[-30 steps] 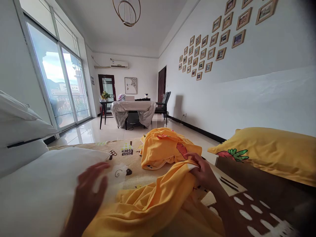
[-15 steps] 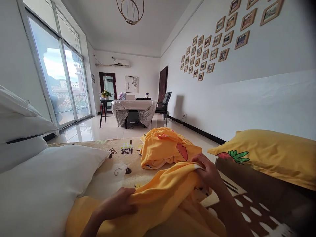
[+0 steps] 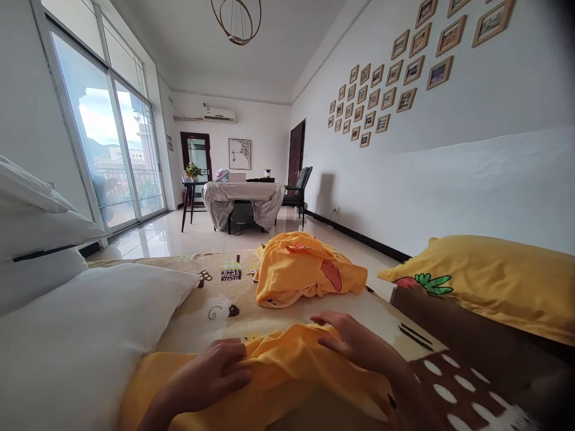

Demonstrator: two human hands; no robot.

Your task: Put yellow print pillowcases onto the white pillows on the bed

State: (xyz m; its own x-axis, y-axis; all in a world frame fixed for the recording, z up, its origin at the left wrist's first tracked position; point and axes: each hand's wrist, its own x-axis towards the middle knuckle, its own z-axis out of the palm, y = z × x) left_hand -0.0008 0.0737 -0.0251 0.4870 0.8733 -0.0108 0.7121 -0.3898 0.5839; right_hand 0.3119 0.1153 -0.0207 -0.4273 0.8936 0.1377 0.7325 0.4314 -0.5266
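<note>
A yellow pillowcase (image 3: 287,371) lies bunched in front of me on the bed. My left hand (image 3: 209,377) is at its left part, with fabric between the thumb and the curled fingers. Over the right part of the bunched fabric is my right hand (image 3: 354,344), its fingers stretched out and the thumb apart. Whether those fingertips touch the fabric I cannot tell. Just beyond the hands sits a crumpled orange-yellow cloth (image 3: 305,269) with carrot prints. A bare white pillow (image 3: 90,341) rests beside my left hand.
A patterned blanket (image 3: 202,317) covers the bed. On the right lies a yellow pillow (image 3: 498,281) with a radish print. More white bedding (image 3: 40,209) is stacked at far left. Farther off stand a covered table (image 3: 242,191) and a black chair (image 3: 300,182).
My right hand has let go of the raised pillowcase edge and moved left and down. The fabric has dropped into a lower bunch. My left hand has shifted only slightly.
</note>
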